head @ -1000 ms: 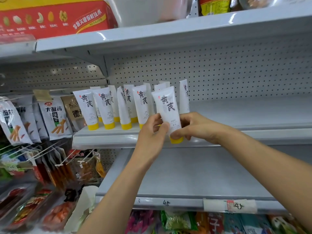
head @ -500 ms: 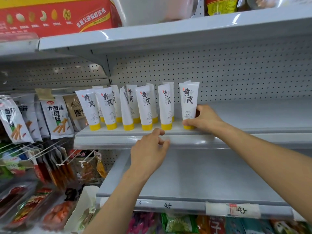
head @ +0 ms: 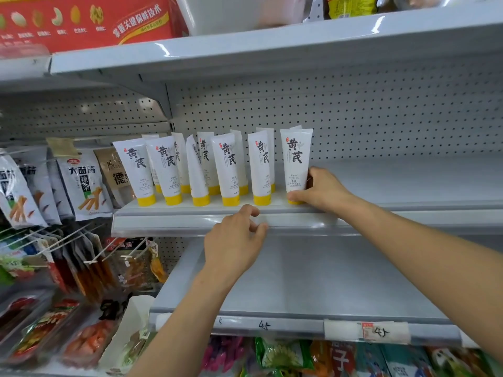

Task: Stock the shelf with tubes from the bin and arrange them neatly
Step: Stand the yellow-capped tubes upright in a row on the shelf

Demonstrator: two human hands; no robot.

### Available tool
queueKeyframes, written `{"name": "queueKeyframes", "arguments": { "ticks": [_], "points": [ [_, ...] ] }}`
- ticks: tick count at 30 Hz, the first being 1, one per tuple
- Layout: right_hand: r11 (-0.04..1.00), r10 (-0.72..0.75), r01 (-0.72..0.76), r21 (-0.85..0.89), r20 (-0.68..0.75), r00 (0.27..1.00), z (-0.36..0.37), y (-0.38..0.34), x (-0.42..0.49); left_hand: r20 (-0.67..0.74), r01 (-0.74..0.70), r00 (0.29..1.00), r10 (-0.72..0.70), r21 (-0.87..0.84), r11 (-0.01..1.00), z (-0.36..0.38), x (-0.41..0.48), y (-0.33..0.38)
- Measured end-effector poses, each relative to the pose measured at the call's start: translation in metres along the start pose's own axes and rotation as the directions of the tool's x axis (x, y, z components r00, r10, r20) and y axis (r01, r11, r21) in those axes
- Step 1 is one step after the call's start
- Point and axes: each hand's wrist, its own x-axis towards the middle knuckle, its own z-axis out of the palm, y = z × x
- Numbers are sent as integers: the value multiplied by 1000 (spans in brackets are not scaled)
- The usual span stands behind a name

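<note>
Head camera: our right hand (head: 324,190) grips the base of a white plastic tube with a yellow cap (head: 295,159), standing cap-down at the right end of the tube row (head: 228,167) on the grey metal shelf (head: 408,186). Our left hand (head: 234,240), loosely curled, holds nothing by the shelf's lip.

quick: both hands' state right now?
Left hand: open, loosely curled, holding nothing.
Right hand: closed on the rightmost white plastic tube with yellow cap.
</note>
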Motion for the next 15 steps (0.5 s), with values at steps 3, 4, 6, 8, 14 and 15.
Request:
{"name": "queueKeyframes", "arguments": {
  "ticks": [3, 4, 6, 8, 14, 15],
  "points": [
    [999, 8, -8, -47, -13, 1000, -4, 5, -10, -4, 0, 1000, 0, -9, 1000, -1, -3, 2],
    [996, 8, -9, -84, -11, 1000, -6, 6, -15, -4, -1, 1000, 1, -12, 1000, -1, -5, 3],
    [981, -10, 8, -192, -12, 1000, -10, 10, -28, -3, 0, 1000, 0, -17, 1000, 0, -11, 2],
    [952, -87, 68, -299, -51, 995, -14, 13, -42, 4, 9, 1000, -9, -25, 1000, 3, -19, -1],
    [844, -412, 361, -396, -49, 910, 10, 17, -99, -15, 49, 999, -51, -80, 996, 15, -48, -16],
    [833, -434, 399, -382, -6, 901, 21, 16, -108, -8, 58, 998, -59, -80, 995, 19, -53, -22]
  ]
}}
